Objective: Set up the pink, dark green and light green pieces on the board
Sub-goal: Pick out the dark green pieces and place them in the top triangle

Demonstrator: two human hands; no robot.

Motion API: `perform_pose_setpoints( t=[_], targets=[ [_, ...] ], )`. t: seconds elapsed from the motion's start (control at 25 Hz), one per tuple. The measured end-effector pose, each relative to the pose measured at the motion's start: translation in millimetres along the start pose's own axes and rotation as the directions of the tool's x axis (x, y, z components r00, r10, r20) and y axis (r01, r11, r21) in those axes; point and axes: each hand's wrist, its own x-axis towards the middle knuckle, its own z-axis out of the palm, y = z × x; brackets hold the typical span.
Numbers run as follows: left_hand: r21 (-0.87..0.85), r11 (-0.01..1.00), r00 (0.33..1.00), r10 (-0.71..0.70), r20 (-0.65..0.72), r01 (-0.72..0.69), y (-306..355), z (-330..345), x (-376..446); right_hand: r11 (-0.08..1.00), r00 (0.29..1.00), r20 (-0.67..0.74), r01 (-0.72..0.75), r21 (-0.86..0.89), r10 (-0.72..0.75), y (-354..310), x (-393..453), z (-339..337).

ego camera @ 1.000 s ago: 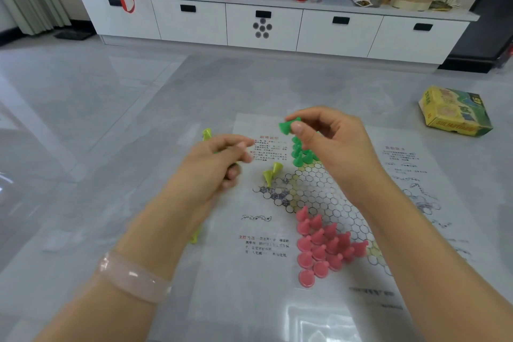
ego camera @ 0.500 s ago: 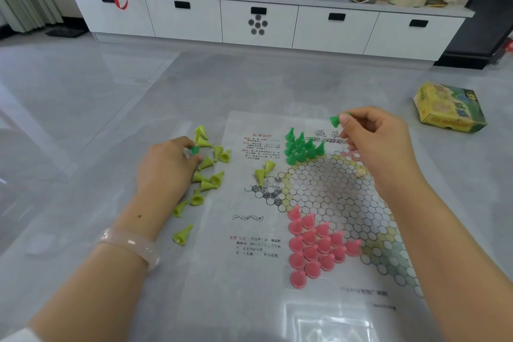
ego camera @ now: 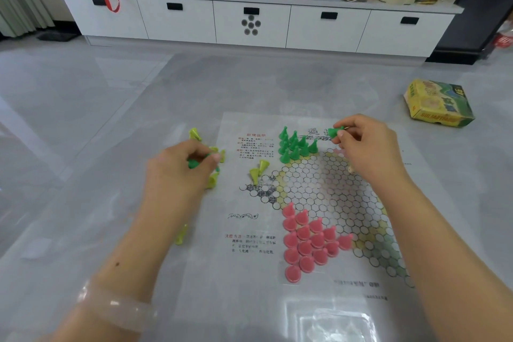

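A paper board (ego camera: 327, 191) with a hexagon grid lies on the grey floor. Several pink pieces (ego camera: 311, 244) fill its near corner. Several dark green pieces (ego camera: 295, 144) stand at its far left corner. Two light green pieces (ego camera: 259, 171) stand on the board's left point. Loose light green pieces (ego camera: 215, 175) lie on the floor left of the board, partly hidden by my left hand (ego camera: 180, 172), which pinches a dark green piece (ego camera: 195, 162) above them. My right hand (ego camera: 366, 144) pinches another dark green piece (ego camera: 334, 131) just right of the dark green group.
A yellow-green game box (ego camera: 438, 104) lies on the floor at the far right. A long white cabinet (ego camera: 249, 22) with bottles, bags and a can on top runs along the back wall. One light green piece (ego camera: 181, 234) lies beside my left forearm.
My left hand has gone down to the loose pile and now holds a dark green piece. My right hand has carried its dark green piece from mid-air to beside the dark green group.
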Motion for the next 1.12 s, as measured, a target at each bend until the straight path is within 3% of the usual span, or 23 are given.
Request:
perform_pose_setpoints(
  t=[0.16, 0.24, 0.6, 1.12],
  targets=[
    [-0.253, 0.966, 0.971, 0.004, 0.237, 0.058, 13, 27, -14, 0.963, 0.996, 0.033, 0.089, -0.256, -0.083, 6, 2, 5],
    [-0.282, 0.953, 0.951, -0.016, 0.31, 0.108, 12, 35, -14, 0.929, 0.992, 0.082, 0.122, -0.351, -0.099, 7, 4, 8],
    [-0.32, 0.937, 0.97, -0.064, 0.236, 0.14, 2, 34, -9, 0.861, 0.981, 0.185, 0.149, -0.487, -0.065, 8, 9, 14],
    [-0.339, 0.922, 0.952, -0.083, 0.293, 0.184, -1, 33, -9, 0.863, 0.975, 0.215, 0.155, -0.48, -0.056, 9, 9, 14]
  ],
)
